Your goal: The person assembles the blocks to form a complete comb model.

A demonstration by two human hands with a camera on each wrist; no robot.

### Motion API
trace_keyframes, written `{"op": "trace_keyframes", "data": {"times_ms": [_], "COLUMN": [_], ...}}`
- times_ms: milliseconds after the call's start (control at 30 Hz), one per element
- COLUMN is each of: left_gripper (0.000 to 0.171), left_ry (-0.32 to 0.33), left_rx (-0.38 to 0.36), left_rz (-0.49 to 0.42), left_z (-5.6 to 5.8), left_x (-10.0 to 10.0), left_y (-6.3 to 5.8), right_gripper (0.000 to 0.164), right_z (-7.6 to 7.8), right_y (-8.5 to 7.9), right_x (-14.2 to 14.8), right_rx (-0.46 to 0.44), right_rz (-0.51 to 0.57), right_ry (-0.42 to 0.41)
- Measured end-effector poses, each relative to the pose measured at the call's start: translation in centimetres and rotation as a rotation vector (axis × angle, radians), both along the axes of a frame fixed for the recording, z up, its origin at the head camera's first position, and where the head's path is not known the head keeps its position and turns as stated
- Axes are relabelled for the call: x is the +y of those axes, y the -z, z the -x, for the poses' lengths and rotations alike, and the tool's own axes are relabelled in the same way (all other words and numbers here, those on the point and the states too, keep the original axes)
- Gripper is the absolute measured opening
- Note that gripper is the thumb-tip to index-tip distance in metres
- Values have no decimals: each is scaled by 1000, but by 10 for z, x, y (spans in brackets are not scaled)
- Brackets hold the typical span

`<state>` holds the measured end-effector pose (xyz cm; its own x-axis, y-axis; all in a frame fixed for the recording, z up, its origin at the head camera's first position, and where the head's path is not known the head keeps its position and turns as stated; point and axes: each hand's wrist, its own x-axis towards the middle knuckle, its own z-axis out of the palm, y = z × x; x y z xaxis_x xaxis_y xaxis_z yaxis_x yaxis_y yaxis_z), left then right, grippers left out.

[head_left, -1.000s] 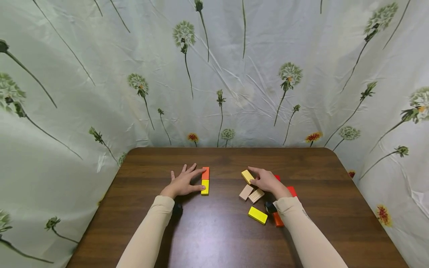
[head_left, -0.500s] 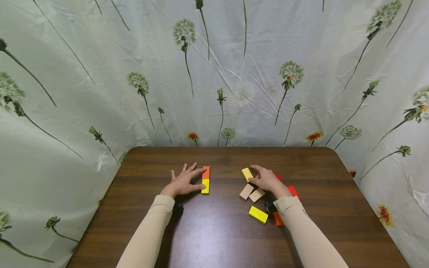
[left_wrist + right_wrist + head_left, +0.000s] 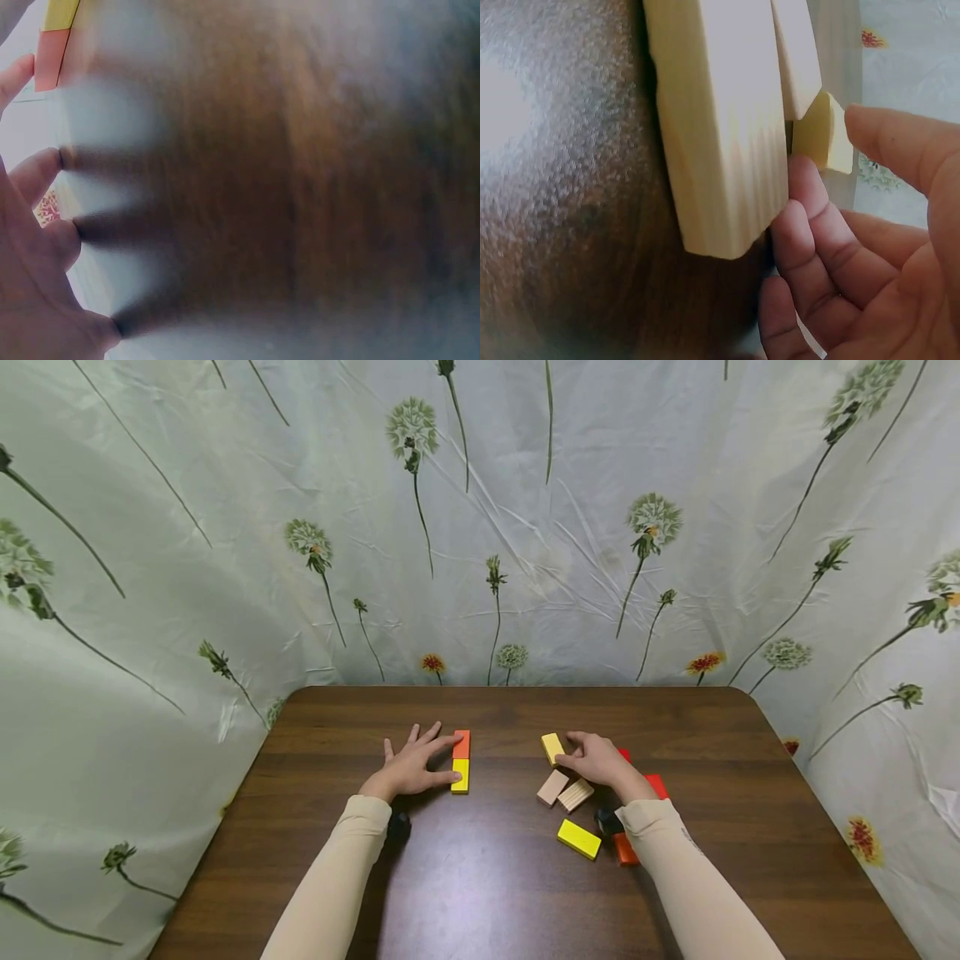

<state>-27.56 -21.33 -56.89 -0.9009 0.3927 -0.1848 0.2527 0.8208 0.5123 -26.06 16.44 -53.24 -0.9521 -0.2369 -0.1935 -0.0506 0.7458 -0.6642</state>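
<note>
My left hand point(image 3: 408, 770) lies with fingers spread on the table. Its index fingertip touches an orange block point(image 3: 461, 744) and its thumb rests on a yellow block point(image 3: 461, 781), the two end to end in a line. In the left wrist view part of the orange block point(image 3: 51, 60) shows at the top left. On the right, my right hand point(image 3: 596, 760) is beside a pale yellow block point(image 3: 552, 747); the thumb tip is right at its near end, and the index finger stands apart from it. The right wrist view shows the other fingers loosely bent near a plain wooden block point(image 3: 724, 135).
Two plain wooden blocks, one smooth point(image 3: 552, 787) and one striped point(image 3: 576, 795), lie just in front of the right hand. Nearer is a bright yellow block point(image 3: 579, 839). Red blocks point(image 3: 656, 786) lie partly hidden by the right arm. A flowered curtain point(image 3: 525, 527) hangs behind the table point(image 3: 480, 877).
The right index finger has drawn back from the pale yellow block, which has turned slightly to stand straighter. The left hand stays on the orange and yellow blocks.
</note>
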Motion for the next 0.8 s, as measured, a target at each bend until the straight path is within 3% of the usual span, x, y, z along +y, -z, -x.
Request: {"op": "trace_keyframes", "data": {"times_ms": [400,533,800], "left_gripper": [82,82,83], "left_ry": [6,5,13], "left_rx": [-25,-24,-24], "left_rz": [-11,-12,-16], "left_z": [1,1,-5], "left_x": [0,-1,1], "left_y": [-2,0,-12], "right_gripper": [73,71,66], "right_z": [8,11,11], "right_y": [2,5,7], "right_x": [4,6,4], "right_rx": [-39,-32,-5], "right_rz": [69,87,92], "right_ry": [-82,-83,-47]}}
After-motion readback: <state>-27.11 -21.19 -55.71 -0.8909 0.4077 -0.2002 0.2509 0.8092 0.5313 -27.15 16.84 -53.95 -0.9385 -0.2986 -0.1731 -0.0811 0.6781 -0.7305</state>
